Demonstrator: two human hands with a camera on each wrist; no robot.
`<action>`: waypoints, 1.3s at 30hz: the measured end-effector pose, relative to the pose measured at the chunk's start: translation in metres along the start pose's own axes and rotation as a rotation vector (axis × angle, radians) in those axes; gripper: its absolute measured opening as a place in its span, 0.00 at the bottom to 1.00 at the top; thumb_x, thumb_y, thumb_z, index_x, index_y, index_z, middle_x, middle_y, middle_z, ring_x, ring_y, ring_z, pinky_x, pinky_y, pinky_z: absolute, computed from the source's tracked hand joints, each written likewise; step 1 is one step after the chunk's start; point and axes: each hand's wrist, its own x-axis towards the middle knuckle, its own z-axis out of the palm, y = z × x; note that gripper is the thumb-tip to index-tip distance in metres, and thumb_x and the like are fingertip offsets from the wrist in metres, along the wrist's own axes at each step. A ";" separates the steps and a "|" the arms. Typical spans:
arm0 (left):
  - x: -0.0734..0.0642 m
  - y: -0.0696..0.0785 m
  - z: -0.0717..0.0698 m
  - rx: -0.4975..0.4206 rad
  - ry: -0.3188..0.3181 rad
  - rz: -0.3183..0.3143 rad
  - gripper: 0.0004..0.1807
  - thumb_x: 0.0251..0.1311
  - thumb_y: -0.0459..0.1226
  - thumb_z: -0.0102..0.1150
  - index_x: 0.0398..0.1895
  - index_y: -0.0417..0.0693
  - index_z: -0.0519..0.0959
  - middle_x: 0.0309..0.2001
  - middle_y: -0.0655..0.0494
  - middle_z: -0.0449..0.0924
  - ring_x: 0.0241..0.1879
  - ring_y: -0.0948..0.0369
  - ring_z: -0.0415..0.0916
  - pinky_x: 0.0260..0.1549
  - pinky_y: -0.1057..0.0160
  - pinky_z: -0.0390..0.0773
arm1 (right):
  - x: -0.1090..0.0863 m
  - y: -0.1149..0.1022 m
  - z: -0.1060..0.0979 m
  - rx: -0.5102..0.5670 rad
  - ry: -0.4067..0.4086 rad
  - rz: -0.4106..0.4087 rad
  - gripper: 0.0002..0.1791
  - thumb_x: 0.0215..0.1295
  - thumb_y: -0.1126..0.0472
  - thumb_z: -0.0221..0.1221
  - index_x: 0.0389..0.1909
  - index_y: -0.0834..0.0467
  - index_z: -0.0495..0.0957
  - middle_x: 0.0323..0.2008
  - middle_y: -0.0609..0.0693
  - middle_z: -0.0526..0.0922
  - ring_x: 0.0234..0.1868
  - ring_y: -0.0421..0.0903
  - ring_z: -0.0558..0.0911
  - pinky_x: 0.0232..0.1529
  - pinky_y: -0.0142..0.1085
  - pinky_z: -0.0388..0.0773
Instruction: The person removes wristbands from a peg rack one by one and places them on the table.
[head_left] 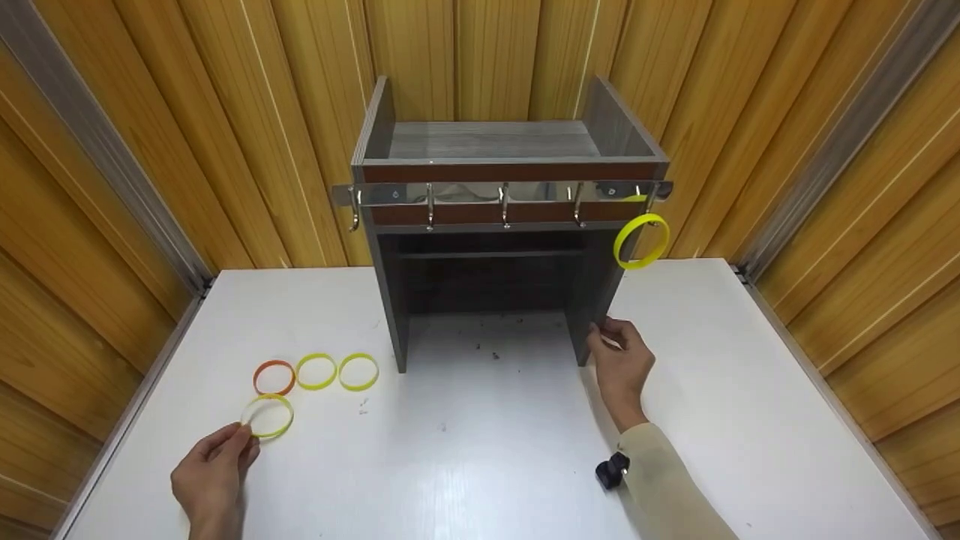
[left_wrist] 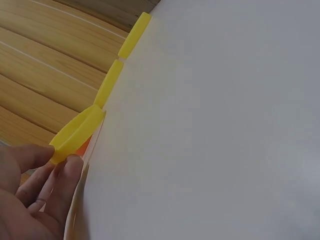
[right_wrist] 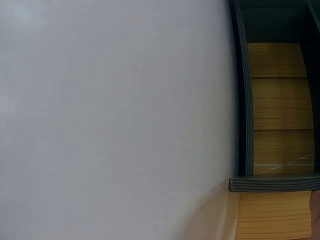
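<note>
My left hand [head_left: 214, 472] pinches a yellow silicone wristband [left_wrist: 77, 134] between thumb and fingers, tilted up, its far side by the orange wristband [head_left: 256, 375]. Two more yellow wristbands [head_left: 299, 379] lie in a row to the right of the orange one. My right hand [head_left: 624, 367] grips the front edge of the right side panel of a grey wooden shelf [head_left: 592, 300], low down near the table. Only a sliver of this hand shows in the right wrist view. Another yellow wristband [head_left: 618, 251] hangs from the rightmost hook of the rail.
A clear rail with several metal hooks [head_left: 505, 214] runs across the shelf's front. The white table [head_left: 480, 480] carries dark specks beneath the shelf. Wood-patterned walls [head_left: 495, 60] enclose the back and sides. A black device [head_left: 613, 471] is at the right sleeve.
</note>
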 end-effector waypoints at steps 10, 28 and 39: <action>0.006 -0.001 -0.006 0.035 0.028 -0.026 0.22 0.69 0.30 0.69 0.65 0.34 0.78 0.36 0.61 0.84 0.33 0.71 0.86 0.43 0.68 0.89 | 0.000 0.004 -0.001 0.016 0.004 -0.004 0.07 0.63 0.76 0.69 0.41 0.68 0.84 0.41 0.57 0.87 0.41 0.42 0.87 0.43 0.30 0.89; -0.024 0.015 0.016 0.137 -0.009 0.143 0.18 0.71 0.35 0.69 0.58 0.33 0.81 0.40 0.60 0.88 0.32 0.74 0.84 0.41 0.72 0.87 | 0.000 0.005 0.000 0.032 -0.005 0.009 0.08 0.64 0.75 0.69 0.42 0.67 0.85 0.42 0.57 0.87 0.42 0.41 0.86 0.46 0.30 0.88; -0.077 0.034 0.076 -0.103 -0.236 0.304 0.18 0.66 0.32 0.74 0.53 0.28 0.84 0.38 0.56 0.91 0.37 0.64 0.89 0.43 0.64 0.90 | -0.005 -0.018 0.002 0.036 0.022 0.022 0.07 0.63 0.80 0.66 0.41 0.72 0.83 0.41 0.63 0.86 0.40 0.37 0.85 0.44 0.28 0.88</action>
